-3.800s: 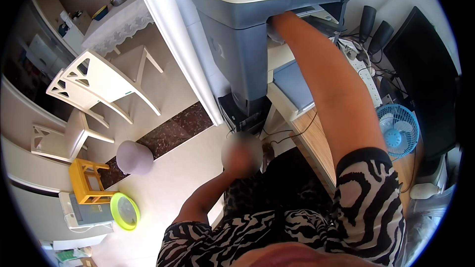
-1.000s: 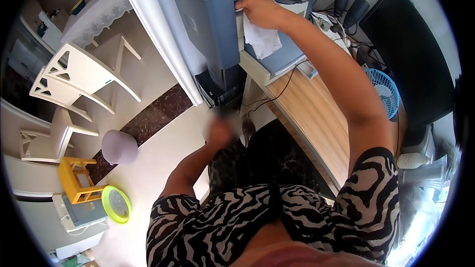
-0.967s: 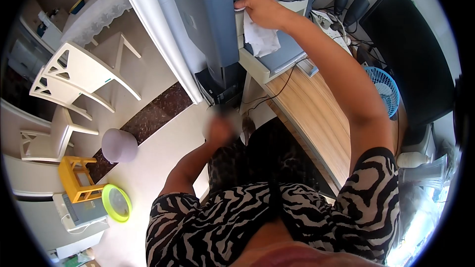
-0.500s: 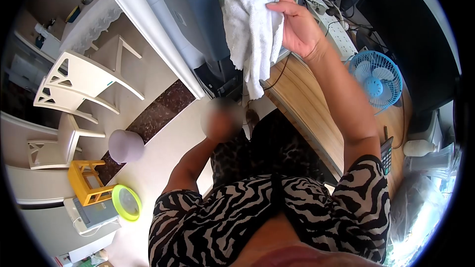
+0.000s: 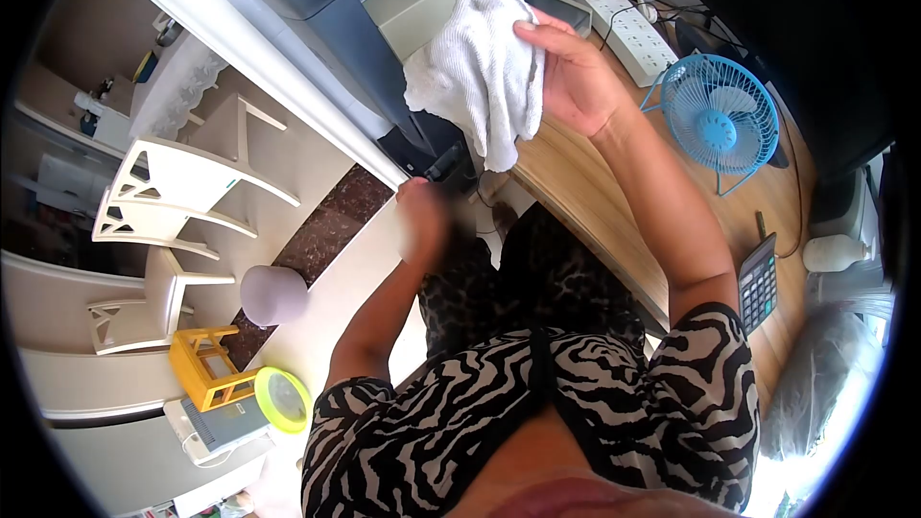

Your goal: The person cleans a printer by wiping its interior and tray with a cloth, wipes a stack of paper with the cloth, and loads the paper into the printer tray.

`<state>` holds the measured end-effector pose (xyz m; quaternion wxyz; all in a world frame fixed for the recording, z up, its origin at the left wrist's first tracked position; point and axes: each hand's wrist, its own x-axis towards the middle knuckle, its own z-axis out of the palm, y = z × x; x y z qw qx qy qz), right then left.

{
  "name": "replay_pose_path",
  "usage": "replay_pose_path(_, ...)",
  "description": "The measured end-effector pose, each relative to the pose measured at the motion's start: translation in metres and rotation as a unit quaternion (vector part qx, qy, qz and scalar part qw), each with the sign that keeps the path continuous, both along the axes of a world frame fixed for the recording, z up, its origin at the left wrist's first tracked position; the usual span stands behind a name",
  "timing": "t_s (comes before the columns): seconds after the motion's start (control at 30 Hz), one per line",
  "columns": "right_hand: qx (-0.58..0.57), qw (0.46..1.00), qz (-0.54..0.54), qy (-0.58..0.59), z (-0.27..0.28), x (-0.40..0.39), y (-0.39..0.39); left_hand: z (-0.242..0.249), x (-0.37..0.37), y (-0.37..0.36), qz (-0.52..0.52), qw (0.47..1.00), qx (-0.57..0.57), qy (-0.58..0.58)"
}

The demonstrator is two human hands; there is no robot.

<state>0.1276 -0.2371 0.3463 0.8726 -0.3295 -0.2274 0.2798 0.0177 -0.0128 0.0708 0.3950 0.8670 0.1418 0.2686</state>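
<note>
A white cloth [image 5: 489,72] hangs in loose folds from my right hand [image 5: 580,77], pinched between the thumb and fingers. Behind and beyond the cloth stands a grey printer [image 5: 336,48], close to the cloth. Lower down, at the left of the desk, my left hand [image 5: 422,221] is raised near my legs; it is largely blurred, so its fingers and anything in it cannot be made out. The wooden desk [image 5: 576,182] lies below my right hand.
On the desk are a white power strip [image 5: 628,34], a blue fan [image 5: 720,120], a calculator [image 5: 758,283], a white bottle [image 5: 837,252] and a dark monitor [image 5: 787,48]. White chairs [image 5: 177,177], a round stool [image 5: 273,294] and a yellow stool [image 5: 206,374] stand at the left.
The cloth has shifted slightly left relative to my right hand and its lower end hangs higher and wider. My left hand has moved slightly up. The view has shifted, showing more of the printer's front.
</note>
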Motion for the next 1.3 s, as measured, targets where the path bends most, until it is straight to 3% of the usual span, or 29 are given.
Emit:
replay_pose_path(0.1, -0.110, 0.990, -0.087, -0.020, -0.012, -0.008, 0.008, 0.095, 0.013, -0.020, -0.014, 0.986, -0.134, -0.102)
replay_pose_path(0.23, -0.209, 0.965, -0.100, -0.126, -0.019, -0.035, 0.026, 0.195, 0.004, -0.058, -0.177, 0.963, -0.111, -0.172)
replay_pose_path(0.3, -0.177, 0.944, -0.096, -0.263, -0.030, -0.037, 0.036, 0.203, 0.004, -0.070, -0.217, 0.939, -0.245, -0.110)
replay_pose_path(0.37, -0.244, 0.914, -0.074, -0.314, -0.023, -0.040, 0.027, 0.207, -0.003, -0.064, -0.163, 0.933, -0.320, 0.031)
replay_pose_path(0.43, -0.303, 0.886, -0.058, -0.346, -0.011, -0.040, 0.017, 0.198, -0.002, -0.056, -0.129, 0.905, -0.394, 0.091)
replay_pose_path(0.47, -0.274, 0.876, -0.119, -0.380, -0.013, -0.037, 0.017, 0.195, 0.000, -0.052, -0.083, 0.916, -0.376, 0.110)
replay_pose_path(0.53, -0.323, 0.838, -0.188, -0.397, -0.017, -0.024, 0.011, 0.199, 0.002, -0.041, -0.049, 0.909, -0.411, 0.049)
replay_pose_path(0.63, -0.352, 0.805, -0.258, -0.402, -0.034, -0.008, 0.004, 0.246, 0.000, -0.046, -0.099, 0.879, -0.459, -0.085)
replay_pose_path(0.73, -0.335, 0.767, -0.312, -0.449, -0.063, 0.001, 0.008, 0.269, 0.011, -0.039, -0.106, 0.892, -0.393, -0.197)
replay_pose_path(0.87, -0.279, 0.779, -0.321, -0.462, -0.092, 0.015, 0.014, 0.277, 0.053, -0.040, -0.108, 0.929, -0.235, -0.264)
replay_pose_path(0.97, -0.302, 0.735, -0.330, -0.509, -0.101, 0.014, 0.013, 0.289, 0.090, -0.044, -0.128, 0.961, -0.116, -0.215)
replay_pose_path(1.1, -0.292, 0.724, -0.317, -0.538, -0.104, 0.010, 0.013, 0.287, 0.139, -0.050, -0.166, 0.971, 0.003, -0.169)
replay_pose_path(1.2, -0.310, 0.731, -0.286, -0.536, -0.102, 0.011, 0.010, 0.294, 0.156, -0.062, -0.186, 0.953, 0.157, -0.181)
replay_pose_path(1.3, -0.318, 0.734, -0.281, -0.530, -0.102, 0.012, 0.011, 0.295, 0.182, -0.061, -0.134, 0.836, 0.436, -0.304)
